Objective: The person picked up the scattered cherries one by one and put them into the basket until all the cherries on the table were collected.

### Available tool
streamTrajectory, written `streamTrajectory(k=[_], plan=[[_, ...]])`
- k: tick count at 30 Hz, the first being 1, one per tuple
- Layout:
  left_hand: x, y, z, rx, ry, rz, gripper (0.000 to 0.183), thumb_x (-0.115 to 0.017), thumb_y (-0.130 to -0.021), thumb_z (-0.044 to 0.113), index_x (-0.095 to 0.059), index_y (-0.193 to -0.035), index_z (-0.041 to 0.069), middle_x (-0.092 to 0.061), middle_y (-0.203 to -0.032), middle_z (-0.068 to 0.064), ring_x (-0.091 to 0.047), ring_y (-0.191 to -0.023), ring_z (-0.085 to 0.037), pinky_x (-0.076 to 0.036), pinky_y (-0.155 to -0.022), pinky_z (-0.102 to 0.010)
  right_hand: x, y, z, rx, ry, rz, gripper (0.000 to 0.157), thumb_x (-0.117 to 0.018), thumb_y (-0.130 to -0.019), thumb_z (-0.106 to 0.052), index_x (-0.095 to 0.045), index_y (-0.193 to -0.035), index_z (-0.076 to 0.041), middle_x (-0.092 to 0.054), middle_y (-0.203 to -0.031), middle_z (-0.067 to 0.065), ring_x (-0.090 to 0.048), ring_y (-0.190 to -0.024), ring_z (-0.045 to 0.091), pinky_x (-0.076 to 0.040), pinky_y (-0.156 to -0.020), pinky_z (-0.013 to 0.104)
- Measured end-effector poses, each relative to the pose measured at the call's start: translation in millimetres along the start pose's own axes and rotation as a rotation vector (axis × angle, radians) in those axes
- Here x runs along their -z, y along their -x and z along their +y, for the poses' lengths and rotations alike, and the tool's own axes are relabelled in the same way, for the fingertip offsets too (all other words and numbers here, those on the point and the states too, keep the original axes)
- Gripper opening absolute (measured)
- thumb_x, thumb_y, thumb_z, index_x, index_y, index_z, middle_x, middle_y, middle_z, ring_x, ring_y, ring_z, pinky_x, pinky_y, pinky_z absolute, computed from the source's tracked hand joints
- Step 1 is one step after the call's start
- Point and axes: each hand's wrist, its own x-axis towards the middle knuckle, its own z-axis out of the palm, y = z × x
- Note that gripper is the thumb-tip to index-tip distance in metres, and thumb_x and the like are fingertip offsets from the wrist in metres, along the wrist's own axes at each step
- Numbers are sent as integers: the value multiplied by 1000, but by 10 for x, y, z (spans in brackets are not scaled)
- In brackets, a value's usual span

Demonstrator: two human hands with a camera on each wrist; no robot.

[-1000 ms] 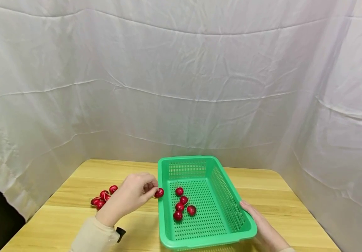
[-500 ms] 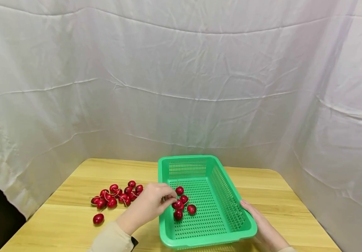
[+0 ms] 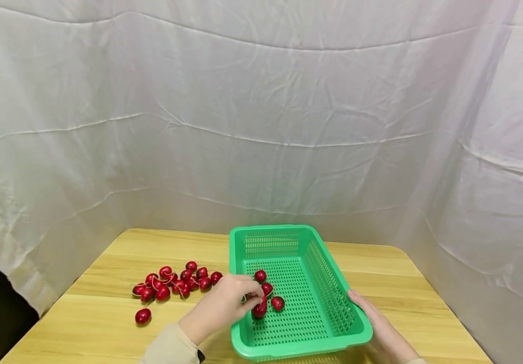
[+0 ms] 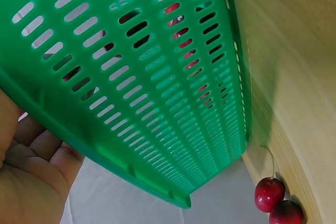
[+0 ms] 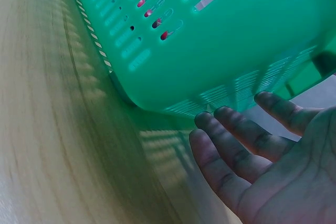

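Note:
A green plastic basket (image 3: 301, 349) stands on the table with several red cherries (image 3: 277, 303) on its floor. My left hand (image 3: 227, 306) reaches over the basket's left rim, thumb and fingers pinching a cherry (image 3: 259, 309) low among the others; the fingertips partly hide it. In the left wrist view, the slotted basket wall (image 4: 157, 93) covers the fingertips. Against the basket's right side rests my right hand (image 3: 380, 326). The right wrist view has its fingers (image 5: 247, 140) extended, touching or very close to the wall.
Several stemmed cherries (image 3: 177, 285) lie in a cluster on the wooden table (image 3: 84, 323), left of the basket. One cherry (image 3: 143, 316) sits apart nearer the front. White cloth (image 3: 261, 126) hangs behind and along the sides.
My left hand has carried a cherry from outside the left rim into the basket and lowered it among the others. The right hand and basket have hardly moved.

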Motion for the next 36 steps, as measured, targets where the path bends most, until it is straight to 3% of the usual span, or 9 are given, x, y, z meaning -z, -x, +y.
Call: streamTrajectory(k=[9, 20, 25, 31, 36], plan=[[-5, 4, 11, -18, 0, 9, 13, -84, -91, 4, -80, -96, 15, -79, -93, 4, -72, -86, -4, -58, -80, -14, -1, 0, 1, -1, 29, 18, 76, -24, -117, -50, 6, -172, -6, -50, -148, -9, -56, -131, 14, -49, -109, 25], [27, 6, 18, 6, 0, 6, 13, -83, -91, 4, -80, -97, 15, -79, -94, 4, -71, -86, -4, -58, -82, -14, -12, 2, 2, -18, 72, 61, 77, -24, -117, -50, 4, -171, -3, -45, -152, -7, -54, -130, 8, -48, -106, 21], [53, 37, -26, 10, -25, 36, 15, -85, -90, 4, -79, -98, 16, -77, -96, 5, -72, -87, -6, -60, -82, -17, 5, -13, 2, -10, 79, 46, 77, -23, -117, -50, 4, -171, -2, -48, -150, -7, -56, -128, 8, -48, -105, 20], [156, 132, -116, 22, -76, 88, 20, -86, -88, 2, -77, -100, 15, -73, -100, 5, -71, -89, -9, -60, -80, -17, -1, -15, 12, -9, 83, 51, 76, -23, -117, -49, 5, -171, -2, -42, -157, 1, -55, -130, 9, -48, -105, 20], [301, 235, -199, 82, -125, 85, 19, -86, -89, 5, -77, -101, 17, -74, -102, 7, -73, -93, -9, -62, -82, -23, 6, -3, 1, -5, 41, 10, 77, -23, -117, -50, 8, -171, -5, -45, -154, -3, -55, -132, 13, -48, -108, 23]])
